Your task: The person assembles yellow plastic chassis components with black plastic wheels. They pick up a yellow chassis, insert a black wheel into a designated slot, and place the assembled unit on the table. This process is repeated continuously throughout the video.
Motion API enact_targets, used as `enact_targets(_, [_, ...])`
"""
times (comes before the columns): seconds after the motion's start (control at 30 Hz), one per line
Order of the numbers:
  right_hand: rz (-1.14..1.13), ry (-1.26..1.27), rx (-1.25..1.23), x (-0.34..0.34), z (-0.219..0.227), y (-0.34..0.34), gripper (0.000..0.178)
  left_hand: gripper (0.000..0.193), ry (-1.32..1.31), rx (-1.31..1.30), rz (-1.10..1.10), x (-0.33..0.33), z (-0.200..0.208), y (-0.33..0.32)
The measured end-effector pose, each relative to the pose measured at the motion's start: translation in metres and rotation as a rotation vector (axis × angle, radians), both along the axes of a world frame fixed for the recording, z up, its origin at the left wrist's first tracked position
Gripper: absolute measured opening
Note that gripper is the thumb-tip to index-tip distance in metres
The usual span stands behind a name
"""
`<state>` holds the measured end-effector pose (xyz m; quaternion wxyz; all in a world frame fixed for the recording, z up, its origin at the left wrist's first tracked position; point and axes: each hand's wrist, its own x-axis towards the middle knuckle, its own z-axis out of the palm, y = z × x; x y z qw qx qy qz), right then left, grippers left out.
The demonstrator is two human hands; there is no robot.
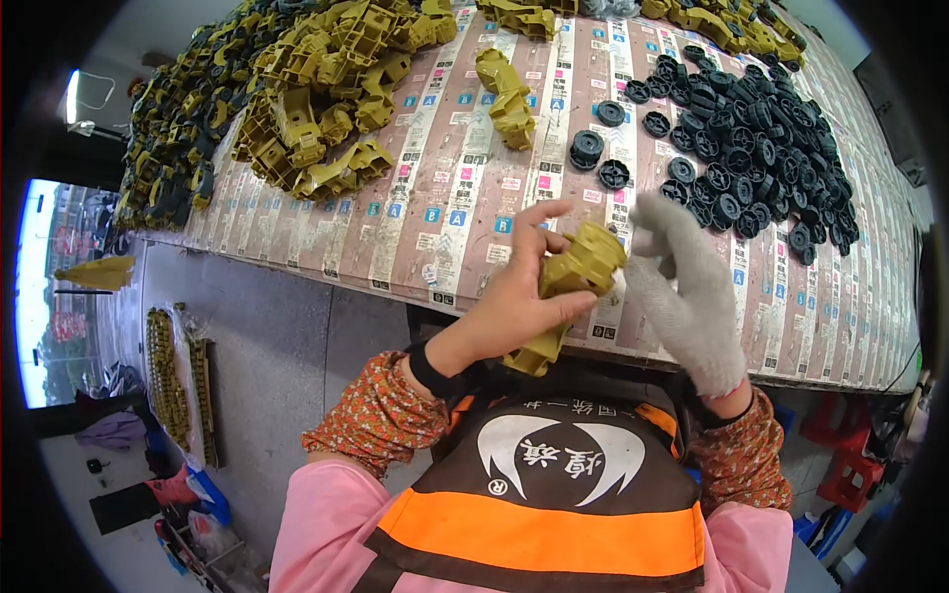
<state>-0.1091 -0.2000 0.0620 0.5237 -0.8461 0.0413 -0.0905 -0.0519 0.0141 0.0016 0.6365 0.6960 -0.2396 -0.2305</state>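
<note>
My bare left hand [527, 294] is closed around a mustard-yellow plastic toy vehicle body [583, 262], holding it tilted over the table's near edge. Its thumb lies across the body and its index finger sticks up. Just right of the part's upper end is my right hand [687, 287], in a pale knitted glove. The gloved fingers are half bent, with a gap between them and the thumb. No object shows in that gap. Whether the fingertips touch the body is hard to see. Beyond the hands lie a few loose black toy wheels [613, 175].
A large heap of black wheels [736, 148] covers the table's right side. Yellow bodies [331, 89] are piled at the left, with wheeled ones [198, 109] farther left. Two yellow bodies [507, 99] lie mid-table. Red plastic stools [845, 460] stand below right.
</note>
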Motion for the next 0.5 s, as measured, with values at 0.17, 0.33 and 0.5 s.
enact_targets(0.17, [0.275,0.312,0.269,0.005,-0.005,-0.012,0.054,0.089,0.478,-0.063,-0.183,0.013,0.030,0.010])
enact_targets(0.33, [0.016,0.348,0.777,-0.005,-0.032,-0.028,0.043,0.087,0.822,-0.637,-0.130,0.015,0.007,0.041])
enact_targets(0.5, [0.077,0.627,0.611,-0.022,-0.007,0.011,0.039,0.077,0.602,-0.585,0.232,-0.008,-0.003,0.022])
